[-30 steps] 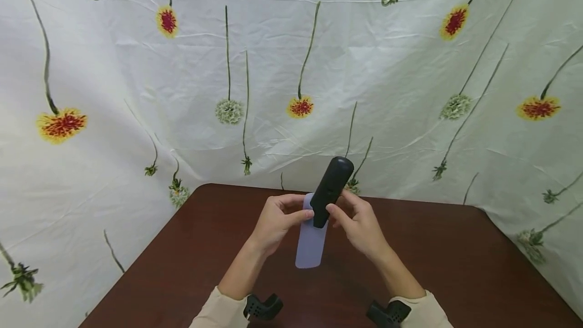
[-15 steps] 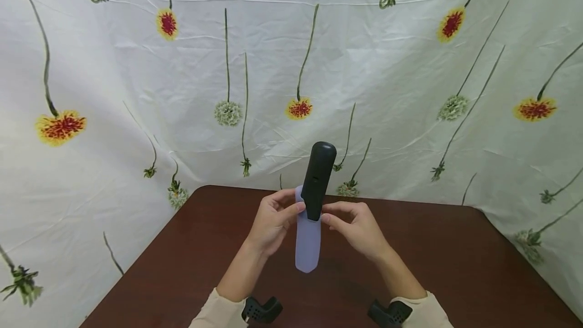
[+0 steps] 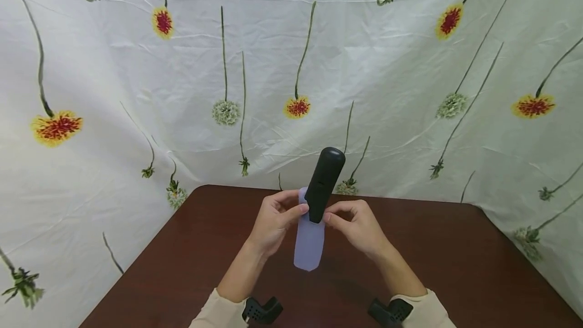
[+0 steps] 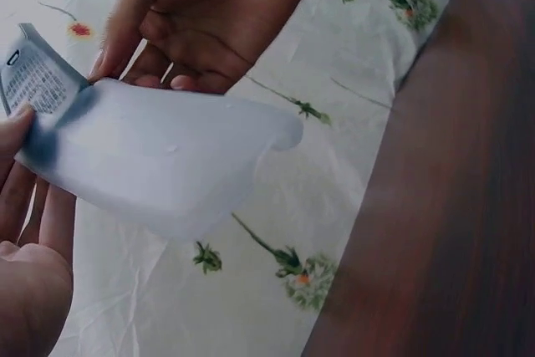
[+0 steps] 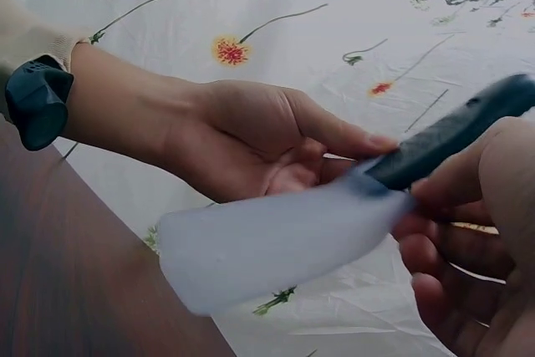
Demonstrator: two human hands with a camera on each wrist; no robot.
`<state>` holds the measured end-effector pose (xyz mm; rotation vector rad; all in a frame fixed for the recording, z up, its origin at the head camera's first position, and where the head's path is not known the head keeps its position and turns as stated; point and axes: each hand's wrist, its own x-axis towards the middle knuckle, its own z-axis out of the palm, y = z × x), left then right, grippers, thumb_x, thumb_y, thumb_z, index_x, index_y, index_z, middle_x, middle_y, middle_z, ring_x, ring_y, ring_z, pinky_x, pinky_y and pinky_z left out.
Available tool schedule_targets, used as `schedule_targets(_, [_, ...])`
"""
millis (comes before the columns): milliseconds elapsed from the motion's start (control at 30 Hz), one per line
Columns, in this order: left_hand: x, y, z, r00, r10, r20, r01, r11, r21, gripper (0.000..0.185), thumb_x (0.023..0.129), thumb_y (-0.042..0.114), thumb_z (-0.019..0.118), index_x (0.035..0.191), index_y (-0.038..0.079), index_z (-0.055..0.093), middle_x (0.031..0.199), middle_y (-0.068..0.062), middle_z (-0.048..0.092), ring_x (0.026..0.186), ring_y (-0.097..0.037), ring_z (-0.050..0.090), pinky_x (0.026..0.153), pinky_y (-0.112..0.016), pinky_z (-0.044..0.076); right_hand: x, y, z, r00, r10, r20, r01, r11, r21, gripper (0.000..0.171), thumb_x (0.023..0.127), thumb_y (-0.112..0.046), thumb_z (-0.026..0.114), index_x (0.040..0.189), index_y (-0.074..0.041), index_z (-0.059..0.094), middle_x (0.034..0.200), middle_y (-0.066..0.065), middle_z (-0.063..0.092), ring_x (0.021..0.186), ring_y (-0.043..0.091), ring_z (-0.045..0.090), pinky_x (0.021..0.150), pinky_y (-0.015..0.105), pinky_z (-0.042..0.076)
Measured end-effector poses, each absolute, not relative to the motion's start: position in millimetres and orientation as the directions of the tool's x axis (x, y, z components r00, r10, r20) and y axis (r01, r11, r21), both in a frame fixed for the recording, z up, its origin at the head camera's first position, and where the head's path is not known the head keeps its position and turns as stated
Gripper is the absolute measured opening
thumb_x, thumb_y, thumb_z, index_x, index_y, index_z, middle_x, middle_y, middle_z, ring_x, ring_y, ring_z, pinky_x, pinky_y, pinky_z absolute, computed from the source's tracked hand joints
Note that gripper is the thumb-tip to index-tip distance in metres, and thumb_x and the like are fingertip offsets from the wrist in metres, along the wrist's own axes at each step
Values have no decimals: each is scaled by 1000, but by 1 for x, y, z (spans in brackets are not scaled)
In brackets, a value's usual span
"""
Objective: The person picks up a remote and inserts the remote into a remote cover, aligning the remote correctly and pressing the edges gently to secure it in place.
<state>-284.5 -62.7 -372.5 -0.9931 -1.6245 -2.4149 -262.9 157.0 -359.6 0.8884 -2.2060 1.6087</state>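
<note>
A black, rounded handheld device, like a remote control point(image 3: 325, 173), stands tilted with its lower end inside a soft translucent lilac sleeve point(image 3: 309, 247). Printed text shows on the device's face point(image 4: 42, 81) in the left wrist view. My left hand point(image 3: 271, 221) pinches the sleeve's left edge near its mouth, thumb against the device's side. On the opposite side, thumb and fingertips of my right hand point(image 3: 357, 227) pinch the sleeve's right edge beside the device. The sleeve's lower part point(image 5: 267, 244) hangs free and looks slack. The device's inserted end is hidden.
Beneath the hands lies a dark reddish-brown table point(image 3: 182, 267). A white cloth with printed flowers point(image 3: 264, 54) hangs behind and beside it. Black wrist-worn cameras point(image 3: 262, 310) sit at both cuffs.
The device swung from a right lean to nearly upright, then leaned slightly right again. My right hand's fingers shifted from the device's lower side to the sleeve's edge. My left hand stayed nearly in place.
</note>
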Motion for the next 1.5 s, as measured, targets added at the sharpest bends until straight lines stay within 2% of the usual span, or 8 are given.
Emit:
schedule_targets(167, [-285,-59,-370,-793,218,568,548,-151,823,29,95,1,75,123,-5,72,111,-12,72,99,-23,66,79,-33,58,-261,154,-357,-855,-155,495,-519,246,-819,9,98,-3,70,91,-1,77,81,9,65,75,23,59,66,31,51])
schedule_targets(267, [-284,-59,-370,-795,199,573,568,-86,819,28,94,3,76,121,-3,73,110,-14,72,99,-26,65,78,-33,58,-260,149,-358,-874,-80,479,-485,199,-852,10,98,-2,70,91,3,75,80,11,63,76,23,59,69,32,53])
schedule_targets(533, [-284,-66,-371,-816,251,520,467,-242,850,30,95,-1,73,123,-9,69,111,-18,71,99,-24,67,84,-36,58,-262,147,-361,-851,-148,504,-525,184,-831,10,95,-10,77,92,-2,72,83,8,63,74,21,58,64,30,49])
schedule_targets(800, [-284,-67,-373,-838,264,477,379,-345,858,33,95,-3,71,125,-15,65,108,-13,72,96,-22,69,83,-36,59,-263,147,-363,-813,-146,564,-580,120,-806,22,91,-3,79,109,-1,68,96,13,63,80,23,65,69,31,56])
schedule_targets(967, [-285,-67,-373,-838,277,469,371,-341,864,34,96,-1,71,126,-15,65,109,-14,72,97,-22,69,82,-37,59,-260,144,-362,-800,-163,577,-589,34,-807,36,91,5,76,124,4,63,103,20,62,88,24,70,73,42,62])
schedule_targets(1200, [-286,-68,-375,-840,286,462,368,-326,871,33,96,-3,69,126,-15,65,110,-15,72,96,-22,70,82,-37,59,-258,144,-360,-815,-177,552,-565,33,-824,37,91,6,75,125,6,62,102,22,63,88,24,73,74,54,59])
schedule_targets(1333, [-286,-69,-375,-836,290,465,374,-318,871,33,96,-1,71,126,-15,65,110,-16,72,96,-23,70,82,-38,59,-260,146,-361,-813,-187,551,-569,59,-820,36,91,5,76,125,5,63,102,21,64,88,24,73,75,50,60])
schedule_targets(1500, [-285,-69,-373,-833,286,473,387,-309,869,32,95,-1,72,123,-14,67,107,-15,71,94,-23,68,81,-38,59,-261,148,-363,-793,-170,585,-604,91,-792,32,91,2,78,121,4,66,101,18,65,88,26,72,75,38,61])
